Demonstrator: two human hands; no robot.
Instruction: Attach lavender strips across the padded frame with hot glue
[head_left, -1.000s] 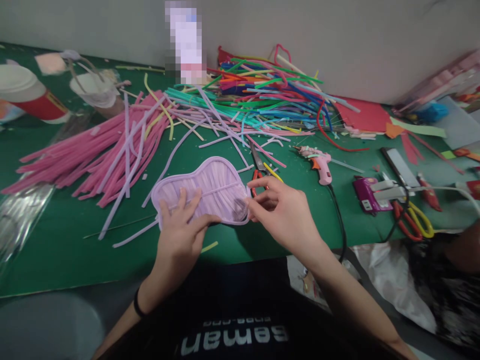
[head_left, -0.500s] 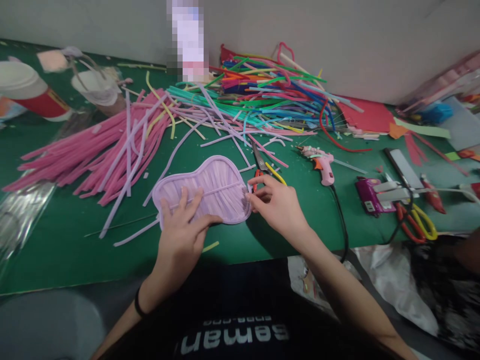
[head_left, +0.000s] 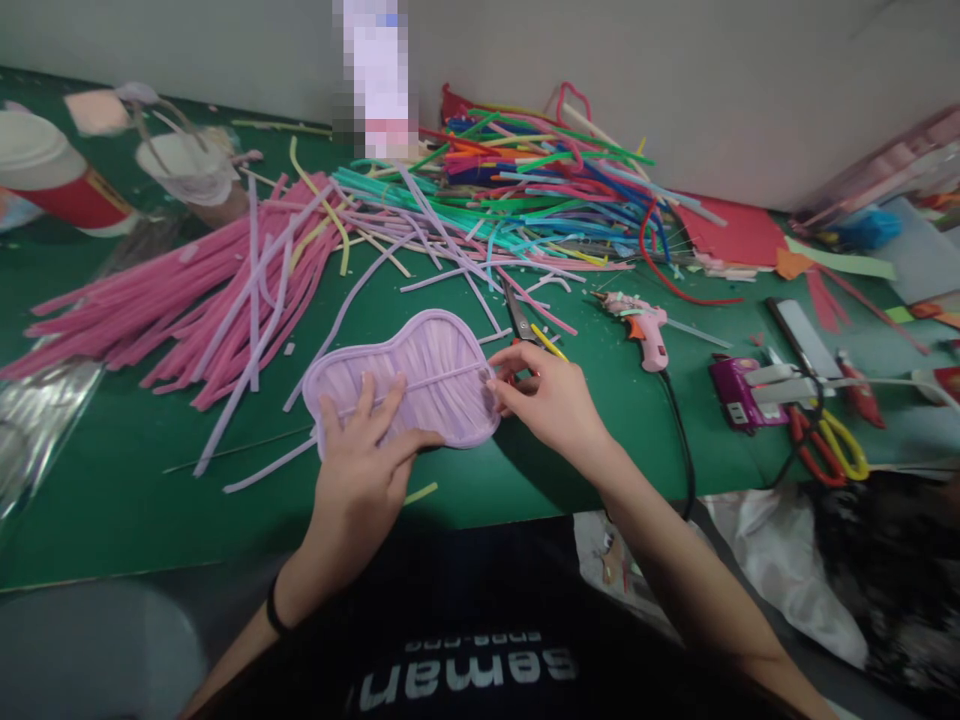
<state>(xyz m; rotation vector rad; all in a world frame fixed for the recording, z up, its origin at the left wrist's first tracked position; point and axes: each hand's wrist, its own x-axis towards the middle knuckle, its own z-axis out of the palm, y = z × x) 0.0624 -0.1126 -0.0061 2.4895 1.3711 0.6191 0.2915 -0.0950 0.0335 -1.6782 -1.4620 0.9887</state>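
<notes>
A lilac wing-shaped piece (head_left: 439, 345), edged with pipe cleaner and crossed by a pipe-cleaner rib, lies at the front of the table. My left hand (head_left: 358, 450) rests flat on its left half with the fingers spread. At its right edge, by the end of the rib, the thumb and fingertips of my right hand (head_left: 555, 400) are pinched on the rim. The exact contact point is partly hidden by the fingers. Just behind that hand lie scissors (head_left: 519, 320), their handles partly covered. A lilac pipe cleaner (head_left: 266, 467) sticks out left of the piece.
Pink pipe cleaners (head_left: 172, 290) spread at the left, and a multicoloured heap (head_left: 525, 190) lies against the wall. A pink glue gun (head_left: 651, 335) with a black cord stands to the right, near a purple box (head_left: 731, 390) and yellow-and-red-handled scissors (head_left: 840, 445). Cups (head_left: 56, 175) stand far left.
My right thumb and fingertips have shifted slightly left and closer on the rim. My left hand and the piece have stayed almost still.
</notes>
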